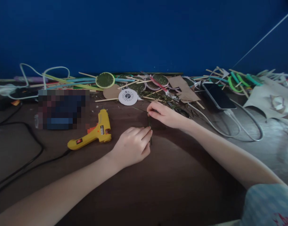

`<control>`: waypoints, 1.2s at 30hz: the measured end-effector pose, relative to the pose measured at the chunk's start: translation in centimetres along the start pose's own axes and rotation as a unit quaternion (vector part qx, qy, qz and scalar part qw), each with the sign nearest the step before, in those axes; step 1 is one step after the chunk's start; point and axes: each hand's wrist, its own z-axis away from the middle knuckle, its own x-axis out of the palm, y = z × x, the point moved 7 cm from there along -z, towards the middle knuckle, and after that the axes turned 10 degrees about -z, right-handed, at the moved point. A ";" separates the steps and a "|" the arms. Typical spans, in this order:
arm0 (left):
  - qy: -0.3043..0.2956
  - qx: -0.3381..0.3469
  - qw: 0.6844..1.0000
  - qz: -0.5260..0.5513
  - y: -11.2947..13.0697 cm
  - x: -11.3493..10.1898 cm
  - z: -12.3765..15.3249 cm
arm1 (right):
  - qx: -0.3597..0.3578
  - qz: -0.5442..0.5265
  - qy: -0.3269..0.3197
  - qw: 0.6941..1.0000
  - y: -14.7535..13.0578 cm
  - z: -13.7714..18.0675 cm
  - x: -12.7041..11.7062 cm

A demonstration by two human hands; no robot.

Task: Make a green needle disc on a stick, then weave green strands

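Between my two hands runs a thin dark green strip [149, 121], like a dried leaf or grass blade; its exact kind is too small to make out. My left hand [133, 147] is closed on the lower part, with the strip's end poking out below the fingers. Just above and to the right, my right hand [161, 114] pinches the upper part between thumb and fingertips. Another thin strand sticks out leftward from the right fingertips. To the left of my left hand lies a yellow hot glue gun [96, 131] on its side on the dark table [162, 188].
Along the back wall lie small round fans [105, 80], wooden sticks [106, 100], a white printed disc [128, 97], cardboard pieces [185, 91] and green scraps. A phone [219, 95] with a white cable rests at right. Black cords [28, 157] cross the left side.
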 end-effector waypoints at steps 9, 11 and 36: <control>0.008 0.004 1.000 -0.009 0.0 -0.1 0.0 | -0.073 0.093 -0.045 0.992 -1.5 0.2 0.1; 0.006 0.004 1.000 -0.012 0.0 0.0 0.0 | -0.080 0.122 -0.056 0.988 -1.7 0.3 0.3; 0.015 0.002 1.000 -0.011 0.1 -0.2 0.1 | 0.150 -0.017 0.033 0.988 2.0 0.9 0.2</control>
